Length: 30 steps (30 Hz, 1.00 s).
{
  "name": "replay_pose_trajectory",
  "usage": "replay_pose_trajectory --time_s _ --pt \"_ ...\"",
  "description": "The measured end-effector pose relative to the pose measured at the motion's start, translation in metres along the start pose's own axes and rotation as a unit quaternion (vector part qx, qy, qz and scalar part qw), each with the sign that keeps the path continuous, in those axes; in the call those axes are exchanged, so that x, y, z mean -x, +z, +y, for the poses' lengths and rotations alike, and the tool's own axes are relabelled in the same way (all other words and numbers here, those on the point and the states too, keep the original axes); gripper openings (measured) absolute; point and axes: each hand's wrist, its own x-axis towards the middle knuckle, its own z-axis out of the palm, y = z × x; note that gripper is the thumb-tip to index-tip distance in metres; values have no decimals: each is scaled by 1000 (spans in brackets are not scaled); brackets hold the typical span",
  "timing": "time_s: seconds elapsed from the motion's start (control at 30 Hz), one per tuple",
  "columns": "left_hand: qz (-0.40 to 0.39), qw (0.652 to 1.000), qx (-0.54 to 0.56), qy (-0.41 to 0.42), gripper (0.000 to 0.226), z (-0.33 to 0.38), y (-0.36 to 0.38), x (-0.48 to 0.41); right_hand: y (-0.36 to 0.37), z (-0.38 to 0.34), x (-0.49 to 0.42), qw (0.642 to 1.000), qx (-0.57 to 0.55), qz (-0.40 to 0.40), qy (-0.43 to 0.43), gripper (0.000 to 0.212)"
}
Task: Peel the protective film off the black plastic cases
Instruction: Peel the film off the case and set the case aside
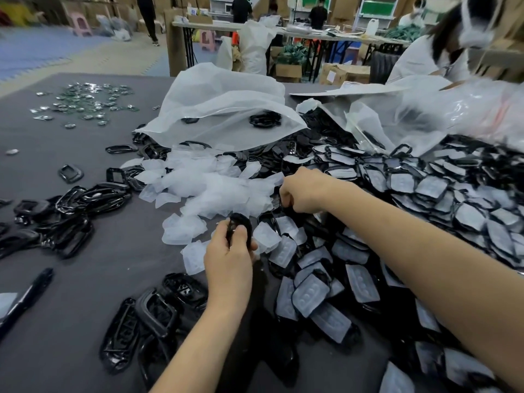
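My left hand [230, 251] grips a bare black plastic case [240, 226] upright above the grey table [85, 279]. Farther out, my right hand [303, 191] reaches with curled fingers into the pile of film-covered black cases [425, 199]; what its fingers pinch is hidden. A heap of peeled whitish films [209, 188] lies just left of my right hand. Bare black cases lie in piles at the left [71, 217] and in front of me [158, 313].
A black marker [28, 296] lies near the table's left edge. Large clear plastic bags [224, 103] sit behind the film heap. Small shiny green parts [85, 103] are scattered at the far left. A person in white [431, 52] sits at the far right.
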Motion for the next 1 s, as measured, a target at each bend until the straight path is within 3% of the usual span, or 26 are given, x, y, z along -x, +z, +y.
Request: replay_pose_trajectory --time_s 0.23,0.37,0.5,0.6,0.67,0.7,0.73,0.8,0.83,0.87,0.93,1.0 --pt "-7 1000 -12 3 13 1 0 1 3 -1 0 994 91 -34 -41 30" --pt "-10 1000 -6 1 13 2 -1 1 0 11 -4 997 28 -32 -60 16" --pt "-28 999 35 -3 28 4 -1 3 6 24 -4 995 1 57 -80 7" --pt "-40 998 35 -24 43 6 -1 5 15 23 5 978 -102 176 -41 8" --pt "-51 997 48 -27 40 9 -1 5 17 18 18 930 -240 278 31 5" --pt "-58 996 58 -27 38 11 -1 5 18 14 27 886 -341 306 69 1" --pt "-64 995 73 -28 36 13 -2 5 20 8 37 824 -466 308 93 6" --pt "-78 989 118 -37 33 16 -1 6 29 -7 58 650 -712 252 78 14" --pt "-86 984 147 -44 33 18 1 6 35 -16 68 581 -781 221 59 18" --pt "-95 979 175 -52 33 18 1 8 42 -23 76 533 -821 202 38 20" --pt "-116 965 223 -73 36 19 3 10 50 -33 87 488 -851 195 8 19" --pt "-140 956 244 -85 39 20 4 11 52 -34 91 481 -850 215 -21 13"
